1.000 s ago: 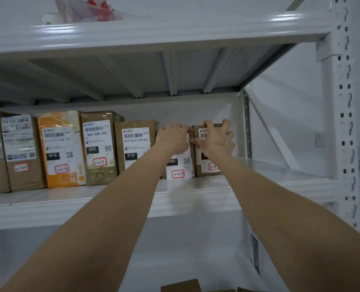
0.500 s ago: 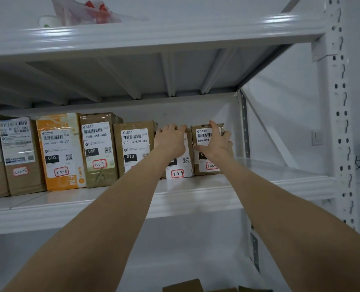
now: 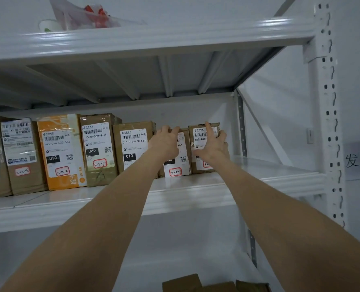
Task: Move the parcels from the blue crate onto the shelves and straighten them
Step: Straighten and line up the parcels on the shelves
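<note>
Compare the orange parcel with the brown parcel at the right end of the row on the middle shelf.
The orange parcel has an orange and white wrapper; the end parcel is plain brown cardboard. The orange parcel stands taller than the end parcel. No hand is on the orange parcel, while the right hand lies over the end parcel's front. Both stand upright on the middle shelf, white label facing out.

rack: white metal shelving unit [image 3: 175,199] before me | upright: perforated post [image 3: 331,114] at its right edge | wall: pale wall [image 3: 280,114] behind, small switch plate [image 3: 310,135], black handwritten characters [image 3: 358,160] | top shelf: clear plastic bag [image 3: 86,15], left | light: soft, even
</note>
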